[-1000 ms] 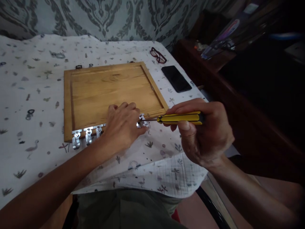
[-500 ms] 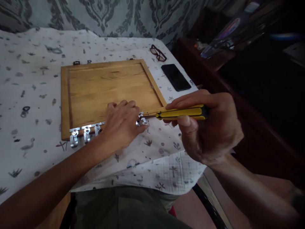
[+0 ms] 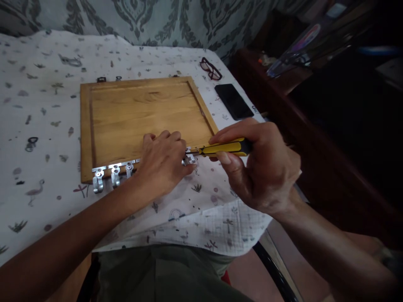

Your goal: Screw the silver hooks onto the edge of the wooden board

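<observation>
A framed wooden board (image 3: 141, 113) lies flat on the cloth-covered table. Along its near edge runs a metal hook rail (image 3: 115, 169) with several silver hooks. My left hand (image 3: 162, 161) is closed over the right part of this rail, fingers bent onto the board and thumb at the near side; it hides some hooks. In my right hand (image 3: 261, 163) is a yellow-and-black screwdriver (image 3: 223, 148), gripped by its handle and pointing left. Its shaft reaches the rail's right end beside my left hand; whether the tip sits in a screw I cannot tell.
Eyeglasses (image 3: 210, 68) and a black phone (image 3: 234, 101) rest on the table right of the board. The patterned tablecloth (image 3: 40, 138) hangs over the near edge. Dark wooden furniture (image 3: 267, 92) stands at the right, with a clear plastic bottle (image 3: 294, 50) above it.
My right hand and the screwdriver have moved left, closer to my left hand and the rail. My left hand stays in place on the rail.
</observation>
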Motion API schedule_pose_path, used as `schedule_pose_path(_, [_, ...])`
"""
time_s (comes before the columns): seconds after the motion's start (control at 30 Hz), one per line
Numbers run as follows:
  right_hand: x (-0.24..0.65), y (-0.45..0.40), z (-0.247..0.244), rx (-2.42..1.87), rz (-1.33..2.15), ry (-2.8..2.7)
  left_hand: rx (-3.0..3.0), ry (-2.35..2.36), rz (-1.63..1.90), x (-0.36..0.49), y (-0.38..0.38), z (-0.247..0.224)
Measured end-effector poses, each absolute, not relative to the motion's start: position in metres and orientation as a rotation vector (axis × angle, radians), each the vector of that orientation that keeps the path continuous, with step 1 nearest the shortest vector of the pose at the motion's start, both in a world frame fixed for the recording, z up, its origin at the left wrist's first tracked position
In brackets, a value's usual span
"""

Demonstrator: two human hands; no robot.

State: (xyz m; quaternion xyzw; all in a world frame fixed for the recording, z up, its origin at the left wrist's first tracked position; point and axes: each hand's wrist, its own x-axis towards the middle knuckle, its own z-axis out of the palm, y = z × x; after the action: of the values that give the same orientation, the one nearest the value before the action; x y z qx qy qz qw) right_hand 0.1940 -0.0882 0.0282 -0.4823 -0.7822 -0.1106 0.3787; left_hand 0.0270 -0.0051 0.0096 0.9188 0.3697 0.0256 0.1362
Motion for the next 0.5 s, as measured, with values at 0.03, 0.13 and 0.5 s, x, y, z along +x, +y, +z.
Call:
schedule_pose_path(0.03, [0.1933,-0.0872,0.0300,-1.253,-0.292,-2.021,2.657,1.067,0.071,0.0267,-0.0055,0.0110])
schedule_pose_path(0.13, [0.1920,-0.0834,0.0347,-1.276,-0.342,-2.087,2.637,1.070,0.055,0.0271,-0.0058,0.0138])
schedule_pose_path(0.5, [0.1984,-0.0847,0.0398,-1.403,-0.358,-2.029,2.627,1.088,0.050,0.0307,-0.0023,0.0074])
